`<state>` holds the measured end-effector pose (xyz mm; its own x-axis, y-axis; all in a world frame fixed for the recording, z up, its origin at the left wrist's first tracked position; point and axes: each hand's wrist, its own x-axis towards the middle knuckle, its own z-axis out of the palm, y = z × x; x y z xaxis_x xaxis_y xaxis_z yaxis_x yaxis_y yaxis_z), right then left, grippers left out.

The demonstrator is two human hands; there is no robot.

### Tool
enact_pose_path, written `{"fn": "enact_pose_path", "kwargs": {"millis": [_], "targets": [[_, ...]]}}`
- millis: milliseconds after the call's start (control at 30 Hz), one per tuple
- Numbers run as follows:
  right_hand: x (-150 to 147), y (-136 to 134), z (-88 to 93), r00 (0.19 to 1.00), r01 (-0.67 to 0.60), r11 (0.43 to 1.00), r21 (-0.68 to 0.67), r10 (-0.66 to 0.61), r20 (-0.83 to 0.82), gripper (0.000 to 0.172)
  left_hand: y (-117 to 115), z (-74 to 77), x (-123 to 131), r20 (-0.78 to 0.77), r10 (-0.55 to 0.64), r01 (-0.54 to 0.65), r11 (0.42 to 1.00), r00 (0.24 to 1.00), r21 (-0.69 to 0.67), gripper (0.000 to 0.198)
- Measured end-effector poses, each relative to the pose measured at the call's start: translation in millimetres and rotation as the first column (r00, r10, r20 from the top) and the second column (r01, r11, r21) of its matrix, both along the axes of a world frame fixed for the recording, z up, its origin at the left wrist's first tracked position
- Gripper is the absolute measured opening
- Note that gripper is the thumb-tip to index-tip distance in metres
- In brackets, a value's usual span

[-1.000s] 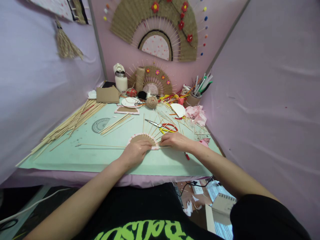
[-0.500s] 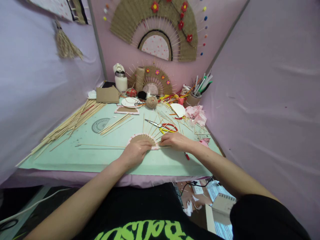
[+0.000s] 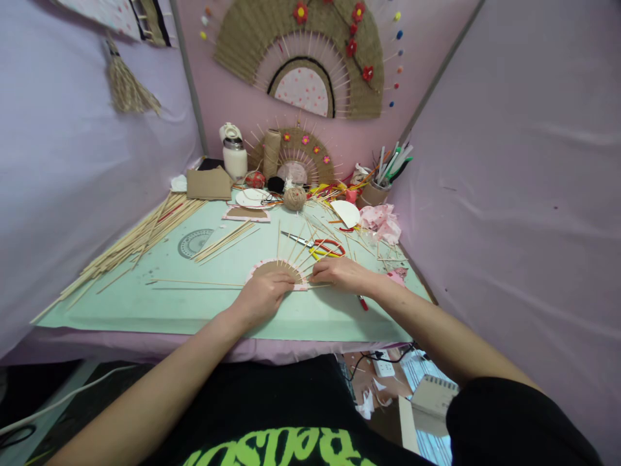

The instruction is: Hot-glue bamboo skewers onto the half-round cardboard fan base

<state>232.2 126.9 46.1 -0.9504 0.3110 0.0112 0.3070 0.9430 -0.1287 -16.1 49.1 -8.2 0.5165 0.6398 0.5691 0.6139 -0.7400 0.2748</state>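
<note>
A half-circle of brown cardboard (image 3: 264, 266) with a pink-and-white edge lies flat near the front of the table. Thin wooden sticks (image 3: 279, 243) fan out from its curved side, and long ones reach left along its straight side. My left hand (image 3: 262, 299) rests over its lower part, fingers together and pressing it down. At its right end, my right hand (image 3: 342, 275) is closed in a pinch on a stick; the fingertips partly hide the grip. Just beyond that hand lie scissors (image 3: 332, 243) with red and yellow handles.
Long sticks (image 3: 130, 243) are heaped at the left, with a smaller bundle (image 3: 224, 242) nearer the middle. A white bottle (image 3: 235, 162), a twine ball (image 3: 294, 199) and a tool holder (image 3: 374, 193) stand at the back. Pink crumpled cloth (image 3: 381, 223) lies right. Cloth walls enclose both sides.
</note>
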Motion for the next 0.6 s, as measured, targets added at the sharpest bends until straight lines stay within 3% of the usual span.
{"fn": "enact_pose_path", "kwargs": {"millis": [600], "targets": [[-0.3, -2.7, 2.5, 1.0, 0.008, 1.0, 0.019, -0.008, 0.015, 0.023, -0.6, 0.4, -0.1, -0.02, 0.012, -0.012, 1.0, 1.0, 0.01, 0.037]]}}
